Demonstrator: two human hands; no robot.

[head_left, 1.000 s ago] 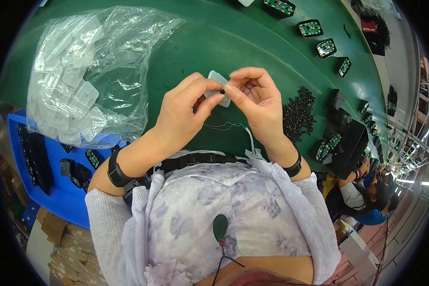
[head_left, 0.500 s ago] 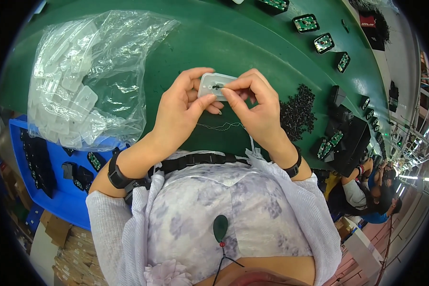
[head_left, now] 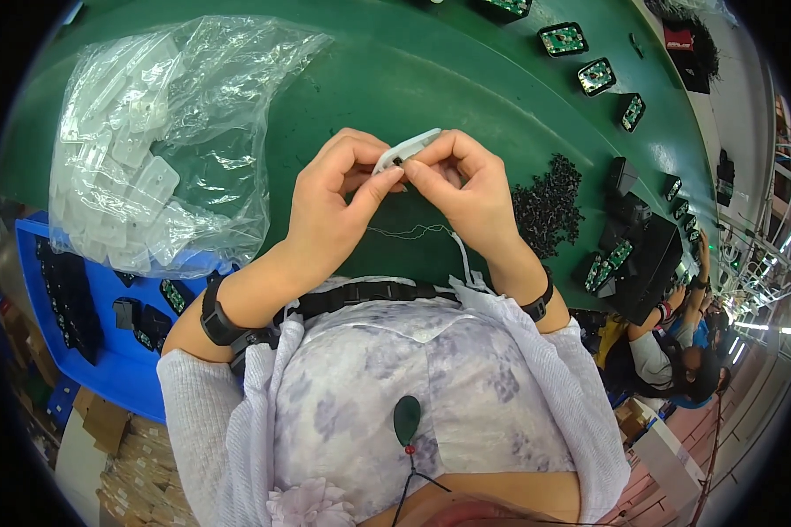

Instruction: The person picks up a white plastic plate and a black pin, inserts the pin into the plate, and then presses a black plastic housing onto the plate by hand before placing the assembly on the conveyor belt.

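Note:
Above the green table, my left hand (head_left: 336, 180) and my right hand (head_left: 461, 180) both grip a translucent white plastic cover (head_left: 410, 147), tilted so that it shows nearly edge-on. My left fingers lie behind it and the thumb presses at its lower edge. A small black part (head_left: 398, 162) sits at the cover, between my two thumbs; how it is seated there is hidden. My right thumb and fingers pinch the cover's right side. Beside my right hand lies a pile of small black parts (head_left: 547, 206).
A clear plastic bag (head_left: 215, 114) of white covers lies left on the green table (head_left: 369, 83). Below it, a blue bin (head_left: 123, 378) holds black housings. Housings with green circuit boards (head_left: 562, 39) stand far right; a black box (head_left: 659, 272) sits nearer. Other people (head_left: 672, 360) work at the right.
The cover has turned from facing up to nearly edge-on, its right end raised. My right fingers have shifted from the black part on its face to its right side.

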